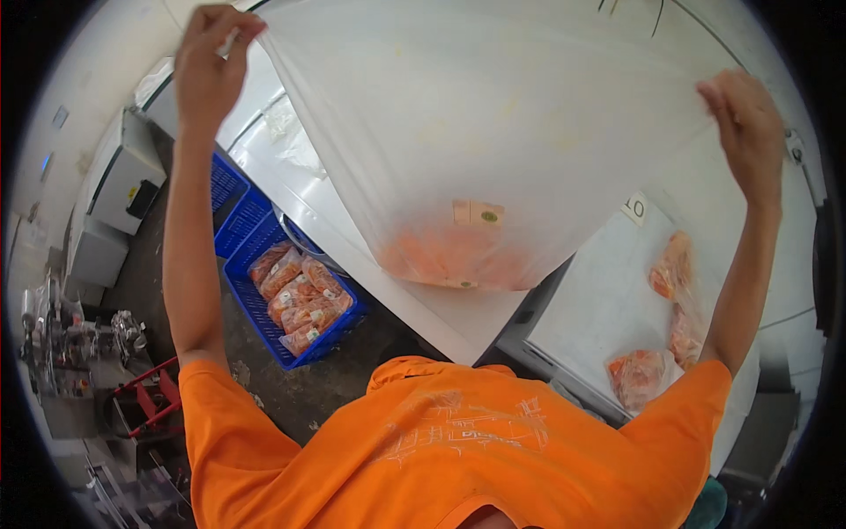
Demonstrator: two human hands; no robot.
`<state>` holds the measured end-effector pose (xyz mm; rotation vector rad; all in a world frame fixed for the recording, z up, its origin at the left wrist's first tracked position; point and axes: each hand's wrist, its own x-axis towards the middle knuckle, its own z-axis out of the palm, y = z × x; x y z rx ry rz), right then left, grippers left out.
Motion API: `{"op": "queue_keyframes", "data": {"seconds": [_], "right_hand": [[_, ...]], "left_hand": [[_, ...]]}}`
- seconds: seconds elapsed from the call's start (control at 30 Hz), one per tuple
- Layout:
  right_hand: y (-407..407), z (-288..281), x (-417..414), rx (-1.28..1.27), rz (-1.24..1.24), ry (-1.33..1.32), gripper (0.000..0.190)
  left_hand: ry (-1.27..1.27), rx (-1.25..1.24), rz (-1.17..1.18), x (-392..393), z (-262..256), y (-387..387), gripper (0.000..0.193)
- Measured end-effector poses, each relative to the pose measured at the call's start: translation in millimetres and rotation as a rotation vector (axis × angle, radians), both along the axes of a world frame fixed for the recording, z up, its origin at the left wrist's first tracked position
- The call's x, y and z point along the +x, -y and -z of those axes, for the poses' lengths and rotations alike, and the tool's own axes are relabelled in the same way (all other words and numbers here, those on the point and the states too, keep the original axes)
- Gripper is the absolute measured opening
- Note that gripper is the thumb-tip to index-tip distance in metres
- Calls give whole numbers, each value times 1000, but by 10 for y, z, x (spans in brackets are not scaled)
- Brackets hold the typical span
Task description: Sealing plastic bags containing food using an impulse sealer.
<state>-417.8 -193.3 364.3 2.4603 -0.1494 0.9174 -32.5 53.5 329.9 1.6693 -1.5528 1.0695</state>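
Note:
A large translucent plastic bag (476,119) hangs stretched between my raised hands. My left hand (215,59) pinches its upper left edge. On the far side my right hand (747,125) holds the other edge between thumb and fingers. Orange contents (443,254), blurred by the film, lie at the bottom of the bag, with small labels showing through. What exactly the contents are I cannot tell. The bag hangs over the corner of a white worktable (456,324).
A blue plastic crate (261,324) of filled clear bags (307,297) stands low at the left. Filled bags (638,377) lie on a white surface (581,317) at the right, near a number card (636,207). White cabinets (125,172) and a red metal frame (152,400) are farther left.

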Motion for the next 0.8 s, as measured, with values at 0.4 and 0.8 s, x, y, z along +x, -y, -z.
{"op": "queue_keyframes", "data": {"seconds": [0.4,0.8], "right_hand": [[-180,748,430,674,198,167,23],[-441,580,806,529,320,94,24]], "left_hand": [[-919,310,72,645,2031,-211,37],[-837,665,354,190,3005,84,39]]}}
